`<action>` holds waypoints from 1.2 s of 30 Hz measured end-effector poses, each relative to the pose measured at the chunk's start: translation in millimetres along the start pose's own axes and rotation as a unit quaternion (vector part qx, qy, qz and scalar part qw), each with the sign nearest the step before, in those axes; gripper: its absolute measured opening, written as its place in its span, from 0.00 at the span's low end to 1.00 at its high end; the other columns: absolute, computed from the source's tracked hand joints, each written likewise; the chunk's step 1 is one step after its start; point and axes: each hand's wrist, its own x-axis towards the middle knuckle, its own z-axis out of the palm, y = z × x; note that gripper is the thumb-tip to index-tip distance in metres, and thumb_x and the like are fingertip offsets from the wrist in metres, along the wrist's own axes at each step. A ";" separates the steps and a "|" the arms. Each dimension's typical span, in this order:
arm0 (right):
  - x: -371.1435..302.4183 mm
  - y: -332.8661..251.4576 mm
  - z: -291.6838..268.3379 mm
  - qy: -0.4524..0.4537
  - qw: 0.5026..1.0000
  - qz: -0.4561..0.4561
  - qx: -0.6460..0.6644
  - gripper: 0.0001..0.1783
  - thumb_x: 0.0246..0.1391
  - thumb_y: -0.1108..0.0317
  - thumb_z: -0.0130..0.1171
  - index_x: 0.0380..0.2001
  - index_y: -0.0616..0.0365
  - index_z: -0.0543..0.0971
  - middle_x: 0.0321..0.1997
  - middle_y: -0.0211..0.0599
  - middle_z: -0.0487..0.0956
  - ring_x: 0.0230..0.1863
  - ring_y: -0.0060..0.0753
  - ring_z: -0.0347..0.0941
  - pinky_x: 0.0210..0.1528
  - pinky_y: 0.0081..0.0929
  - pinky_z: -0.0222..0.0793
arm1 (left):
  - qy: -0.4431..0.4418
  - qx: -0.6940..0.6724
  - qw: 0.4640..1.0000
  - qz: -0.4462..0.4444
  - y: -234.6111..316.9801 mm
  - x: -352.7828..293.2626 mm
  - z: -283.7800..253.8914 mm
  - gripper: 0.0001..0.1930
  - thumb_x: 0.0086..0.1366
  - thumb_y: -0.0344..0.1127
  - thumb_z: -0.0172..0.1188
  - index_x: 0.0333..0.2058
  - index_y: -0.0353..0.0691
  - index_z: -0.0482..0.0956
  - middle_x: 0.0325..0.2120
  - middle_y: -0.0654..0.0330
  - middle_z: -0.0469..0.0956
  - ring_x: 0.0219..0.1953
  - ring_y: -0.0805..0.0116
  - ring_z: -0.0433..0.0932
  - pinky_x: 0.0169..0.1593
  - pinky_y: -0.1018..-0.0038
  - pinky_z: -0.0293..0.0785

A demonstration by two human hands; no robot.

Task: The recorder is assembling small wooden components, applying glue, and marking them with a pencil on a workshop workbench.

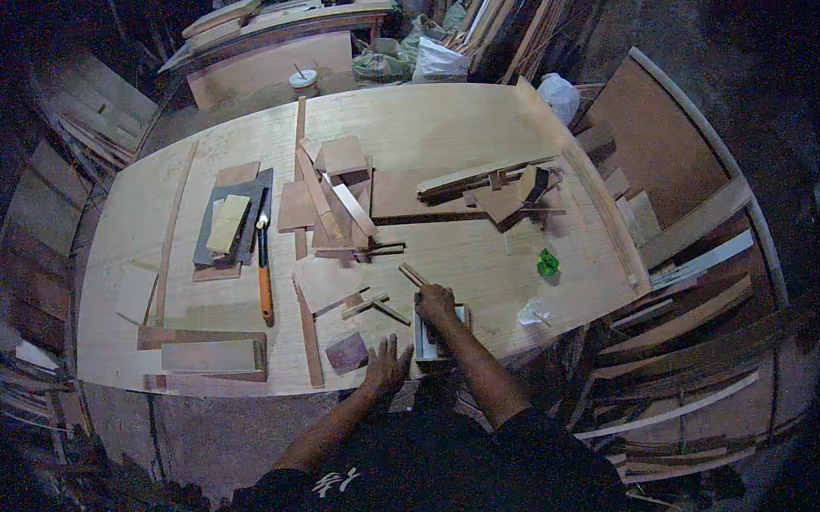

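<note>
My right hand (435,304) is closed around a thin wooden strip (413,274), whose end juts out past the fingers toward the far left. It is above a small light-edged rectangular box (430,351), partly covered by my wrist and forearm. At the table's near edge, my left hand (388,366) rests with its fingers stretched out, holding nothing. A purplish-brown square piece (346,352) lies just left of it. Beyond that are short thin wooden sticks (391,312).
A large wooden tabletop (220,310) carries stacked wood blocks (335,204), an orange-handled tool (264,271), a dark sheet with a pale block (228,223), offcuts (508,197), a green object (548,263) and a white crumpled item (531,312). Lumber shelving (688,335) stands right.
</note>
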 end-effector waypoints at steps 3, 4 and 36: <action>-6.2 -1.4 0.7 0.019 1.000 -0.014 -0.010 0.22 0.39 0.54 0.67 0.35 0.56 0.77 0.37 0.47 0.79 0.43 0.49 0.75 0.47 0.47 0.67 | -0.040 -0.006 0.999 -0.017 -0.8 2.2 -3.6 0.28 0.64 0.38 0.47 0.64 0.48 0.57 0.64 0.35 0.48 0.64 0.34 0.53 0.58 0.37 0.55; -9.1 -1.3 0.8 0.035 0.999 -0.023 -0.029 0.21 0.40 0.55 0.66 0.35 0.56 0.76 0.35 0.49 0.79 0.41 0.50 0.76 0.45 0.48 0.68 | -0.038 -0.019 0.999 -0.013 -0.7 1.2 -3.7 0.29 0.63 0.39 0.48 0.64 0.49 0.57 0.64 0.35 0.48 0.64 0.34 0.53 0.58 0.37 0.55; -42.9 -50.1 23.2 0.122 0.971 -0.159 -0.133 0.14 0.48 0.61 0.58 0.36 0.57 0.79 0.43 0.44 0.76 0.54 0.51 0.65 0.60 0.63 0.49 | 0.294 -0.455 0.807 -0.235 -55.2 -13.5 -48.5 0.13 0.61 0.41 0.57 0.28 0.35 0.78 0.21 0.53 0.78 0.22 0.63 0.79 0.28 0.67 0.74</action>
